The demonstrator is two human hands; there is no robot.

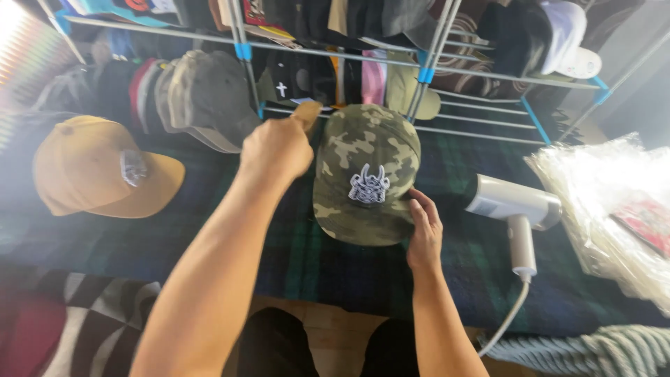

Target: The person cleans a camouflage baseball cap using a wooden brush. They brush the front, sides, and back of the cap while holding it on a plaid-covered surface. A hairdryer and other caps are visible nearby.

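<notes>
While the camouflage cap lies crown-up on the dark plaid cloth, it is steadied from two sides. The right hand is laid against the cap's brim edge, fingers lightly curled and touching the brim; a full grasp is not confirmed, since the fingertips are partly hidden by the brim. The left hand is clenched around a small tan object, possibly a brush handle or a tag, which is held just beside the cap's rear crown. A white embroidered emblem is seen on the cap front, between the two hands. Beyond the right fingers, a white handheld steamer is laid on the cloth, its cord trailing toward the viewer. Further right, clear plastic bags are piled. Well apart from the left fingers, a mustard-yellow cap rests on the cloth. Past both hands, a wire rack is filled with stacked caps.
</notes>
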